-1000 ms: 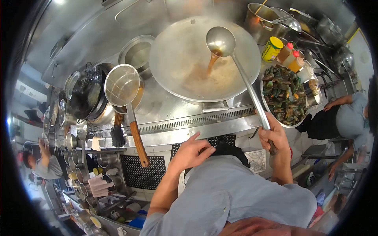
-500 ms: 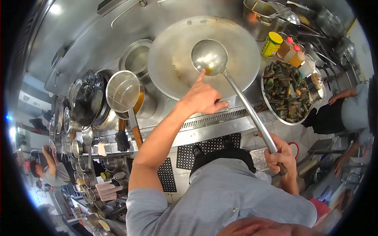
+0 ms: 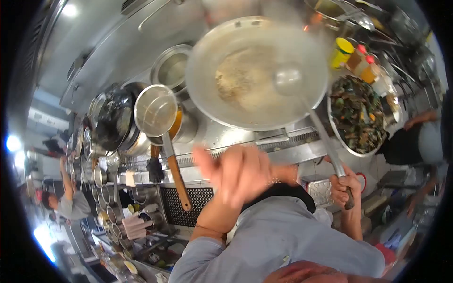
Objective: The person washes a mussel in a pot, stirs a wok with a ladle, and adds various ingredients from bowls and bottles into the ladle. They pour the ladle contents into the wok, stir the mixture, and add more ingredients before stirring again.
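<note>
My right hand (image 3: pixel 345 186) is closed around the end of a long-handled metal ladle (image 3: pixel 326 137). The ladle's bowl is over the right part of a large wok (image 3: pixel 200 96), blurred through steam. Pale, bubbling liquid (image 3: pixel 240 78) shows in the wok. My left hand (image 3: pixel 236 172) hangs in the air in front of the stove edge, close to my body. Motion smears its fingers, and nothing can be made out in them. Left of it, a round strainer (image 3: pixel 155 111) with a wooden handle rests across a metal pot.
A big bowl of mussels (image 3: pixel 357 115) stands right of the wok, beside a yellow tin (image 3: pixel 342 53) and red-capped bottles (image 3: pixel 369 70). A metal pot (image 3: pixel 172 70) and stacked black pans (image 3: pixel 111 118) are on the left. Other people (image 3: pixel 71 203) stand at both sides.
My left hand has drawn back from the ladle bowl, where a finger was touching it, toward my body. The ladle bowl has moved right over the wok, and steam has risen.
</note>
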Action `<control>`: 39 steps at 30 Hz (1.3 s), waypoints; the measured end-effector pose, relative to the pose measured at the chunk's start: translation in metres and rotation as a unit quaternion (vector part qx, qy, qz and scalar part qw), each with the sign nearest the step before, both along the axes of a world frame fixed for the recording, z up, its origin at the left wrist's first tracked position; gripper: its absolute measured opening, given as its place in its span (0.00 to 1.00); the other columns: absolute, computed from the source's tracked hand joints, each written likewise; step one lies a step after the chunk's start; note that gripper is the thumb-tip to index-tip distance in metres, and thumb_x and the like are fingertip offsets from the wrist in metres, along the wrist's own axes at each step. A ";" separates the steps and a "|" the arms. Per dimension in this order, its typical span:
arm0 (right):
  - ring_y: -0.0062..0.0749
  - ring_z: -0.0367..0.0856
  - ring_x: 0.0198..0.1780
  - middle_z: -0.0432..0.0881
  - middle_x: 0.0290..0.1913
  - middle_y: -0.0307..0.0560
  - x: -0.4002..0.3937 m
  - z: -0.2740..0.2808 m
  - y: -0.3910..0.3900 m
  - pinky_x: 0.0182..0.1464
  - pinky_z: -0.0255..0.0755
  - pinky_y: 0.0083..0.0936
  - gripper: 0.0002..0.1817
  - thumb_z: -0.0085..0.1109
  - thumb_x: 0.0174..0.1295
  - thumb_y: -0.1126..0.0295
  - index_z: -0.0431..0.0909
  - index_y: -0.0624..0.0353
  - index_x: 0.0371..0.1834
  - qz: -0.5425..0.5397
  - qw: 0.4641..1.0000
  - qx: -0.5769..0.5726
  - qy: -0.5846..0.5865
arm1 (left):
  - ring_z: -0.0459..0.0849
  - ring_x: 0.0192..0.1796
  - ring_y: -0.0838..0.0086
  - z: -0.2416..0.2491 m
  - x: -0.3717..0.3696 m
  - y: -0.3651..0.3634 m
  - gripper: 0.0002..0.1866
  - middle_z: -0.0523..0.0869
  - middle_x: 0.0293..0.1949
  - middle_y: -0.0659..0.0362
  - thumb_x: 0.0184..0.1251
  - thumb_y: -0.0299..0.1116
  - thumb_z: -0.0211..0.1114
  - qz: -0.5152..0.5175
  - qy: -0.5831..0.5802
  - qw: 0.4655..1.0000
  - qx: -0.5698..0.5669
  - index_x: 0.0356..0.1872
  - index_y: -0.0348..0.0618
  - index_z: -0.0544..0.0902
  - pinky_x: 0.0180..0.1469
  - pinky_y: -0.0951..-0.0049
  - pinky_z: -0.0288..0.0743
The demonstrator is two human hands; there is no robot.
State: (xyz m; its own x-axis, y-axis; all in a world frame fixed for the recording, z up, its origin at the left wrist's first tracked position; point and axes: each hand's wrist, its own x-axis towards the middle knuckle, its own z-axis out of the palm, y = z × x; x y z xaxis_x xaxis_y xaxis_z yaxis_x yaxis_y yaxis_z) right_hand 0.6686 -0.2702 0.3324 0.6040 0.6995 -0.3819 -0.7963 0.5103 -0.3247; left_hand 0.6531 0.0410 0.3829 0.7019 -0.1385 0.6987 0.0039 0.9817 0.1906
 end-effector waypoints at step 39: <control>0.19 0.63 0.10 0.64 0.20 0.38 0.020 -0.068 0.013 0.09 0.60 0.20 0.40 0.52 0.61 0.76 0.49 0.61 0.78 -0.028 0.995 -0.033 -0.089 | 0.86 0.36 0.76 -0.386 -0.370 0.035 0.11 0.88 0.32 0.61 0.52 0.23 0.74 0.215 0.671 0.302 0.643 0.38 0.37 0.84 0.42 0.74 0.80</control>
State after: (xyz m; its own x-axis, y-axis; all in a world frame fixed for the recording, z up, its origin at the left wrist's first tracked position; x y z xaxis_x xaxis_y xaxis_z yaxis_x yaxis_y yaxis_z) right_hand 0.6889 -0.2574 0.2645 0.7039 0.6392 -0.3098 -0.6938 0.5253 -0.4926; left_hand 0.2828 0.0759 -0.0029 0.3796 0.6153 -0.6909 0.8488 0.0654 0.5246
